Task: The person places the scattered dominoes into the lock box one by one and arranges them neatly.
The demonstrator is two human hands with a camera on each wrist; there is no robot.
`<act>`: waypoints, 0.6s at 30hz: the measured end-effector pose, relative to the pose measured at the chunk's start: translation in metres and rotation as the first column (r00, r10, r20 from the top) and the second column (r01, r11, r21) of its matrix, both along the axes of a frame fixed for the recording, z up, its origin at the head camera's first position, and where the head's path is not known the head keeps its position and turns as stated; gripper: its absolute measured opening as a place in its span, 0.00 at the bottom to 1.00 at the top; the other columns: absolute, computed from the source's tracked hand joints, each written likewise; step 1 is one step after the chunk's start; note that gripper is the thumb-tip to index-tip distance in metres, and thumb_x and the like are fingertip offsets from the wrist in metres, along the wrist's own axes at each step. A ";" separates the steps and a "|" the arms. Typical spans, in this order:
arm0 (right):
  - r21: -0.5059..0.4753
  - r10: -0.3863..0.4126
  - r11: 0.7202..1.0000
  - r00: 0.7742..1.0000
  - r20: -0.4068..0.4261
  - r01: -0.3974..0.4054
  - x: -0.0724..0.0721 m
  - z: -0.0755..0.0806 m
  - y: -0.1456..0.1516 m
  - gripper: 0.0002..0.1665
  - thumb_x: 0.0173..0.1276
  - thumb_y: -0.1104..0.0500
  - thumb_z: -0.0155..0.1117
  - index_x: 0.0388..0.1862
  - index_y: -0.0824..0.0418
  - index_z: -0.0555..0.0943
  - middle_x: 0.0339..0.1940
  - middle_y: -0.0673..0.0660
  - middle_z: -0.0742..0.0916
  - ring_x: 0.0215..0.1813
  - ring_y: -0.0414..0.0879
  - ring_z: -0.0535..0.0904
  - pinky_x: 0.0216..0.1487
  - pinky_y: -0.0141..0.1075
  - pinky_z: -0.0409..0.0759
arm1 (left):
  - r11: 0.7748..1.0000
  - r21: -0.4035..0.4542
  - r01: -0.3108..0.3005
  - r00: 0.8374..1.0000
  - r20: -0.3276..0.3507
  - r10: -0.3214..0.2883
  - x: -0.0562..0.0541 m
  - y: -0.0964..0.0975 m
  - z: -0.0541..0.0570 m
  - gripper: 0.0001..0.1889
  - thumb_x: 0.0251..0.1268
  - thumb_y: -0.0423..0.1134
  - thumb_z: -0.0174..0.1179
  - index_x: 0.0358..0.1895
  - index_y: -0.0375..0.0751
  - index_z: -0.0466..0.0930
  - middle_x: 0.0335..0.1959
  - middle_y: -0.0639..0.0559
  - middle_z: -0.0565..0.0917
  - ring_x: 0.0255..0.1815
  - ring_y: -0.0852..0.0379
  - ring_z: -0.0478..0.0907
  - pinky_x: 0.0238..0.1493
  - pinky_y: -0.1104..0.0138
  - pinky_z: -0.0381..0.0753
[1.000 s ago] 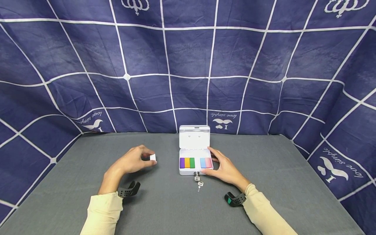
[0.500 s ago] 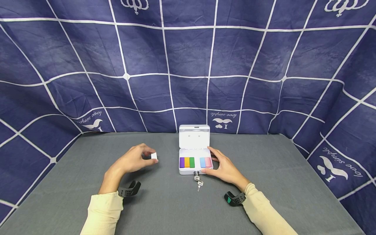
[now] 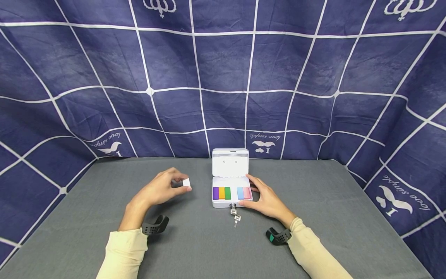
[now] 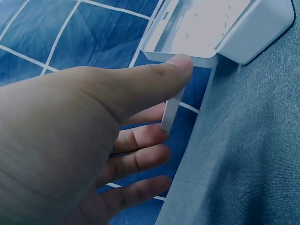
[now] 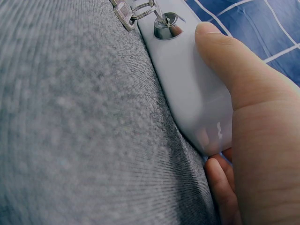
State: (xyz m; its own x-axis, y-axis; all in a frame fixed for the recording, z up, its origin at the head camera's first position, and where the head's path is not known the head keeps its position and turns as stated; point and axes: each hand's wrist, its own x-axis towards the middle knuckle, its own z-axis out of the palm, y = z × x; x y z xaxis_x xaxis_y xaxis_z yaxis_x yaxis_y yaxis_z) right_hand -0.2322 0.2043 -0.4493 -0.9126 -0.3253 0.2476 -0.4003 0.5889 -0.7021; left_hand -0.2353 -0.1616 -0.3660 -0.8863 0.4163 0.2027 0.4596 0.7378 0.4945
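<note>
My left hand (image 3: 158, 189) pinches a small flat white block (image 3: 186, 182) between thumb and fingers, left of a white cash box (image 3: 221, 204). In the left wrist view the block (image 4: 171, 114) stands on edge between thumb and fingertips, partly behind the thumb. The box's lid (image 3: 230, 167) is raised. Inside lie purple (image 3: 216, 193), orange (image 3: 222, 193) and green (image 3: 228, 193) blocks at the left, with light blue (image 3: 240, 193) and pink (image 3: 247, 193) ones at the right; a gap separates the two groups. My right hand (image 3: 266, 199) grips the box's right side, thumb at the front.
Keys (image 3: 237, 219) on a ring hang from the lock (image 5: 166, 27) at the box's front and reach over the grey tabletop (image 3: 205, 248). A blue cloth (image 3: 223, 77) with white lines rises behind the table. Each wrist wears a black band (image 3: 155, 225).
My left hand has shifted a little to the right and slightly farther back with the white block, closer to the box. The right hand and the box have stayed in place.
</note>
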 end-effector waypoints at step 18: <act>0.000 -0.001 1.000 1.000 0.003 0.001 0.000 -0.001 0.000 0.58 0.54 0.38 0.78 0.79 0.50 0.60 0.74 0.55 0.73 0.65 0.49 0.80 0.67 0.42 0.78 | 1.000 0.024 0.006 0.998 -0.061 -0.004 0.002 0.014 0.003 0.22 0.61 0.51 0.70 0.54 0.43 0.86 0.44 0.54 0.82 0.50 0.52 0.82 0.53 0.54 0.81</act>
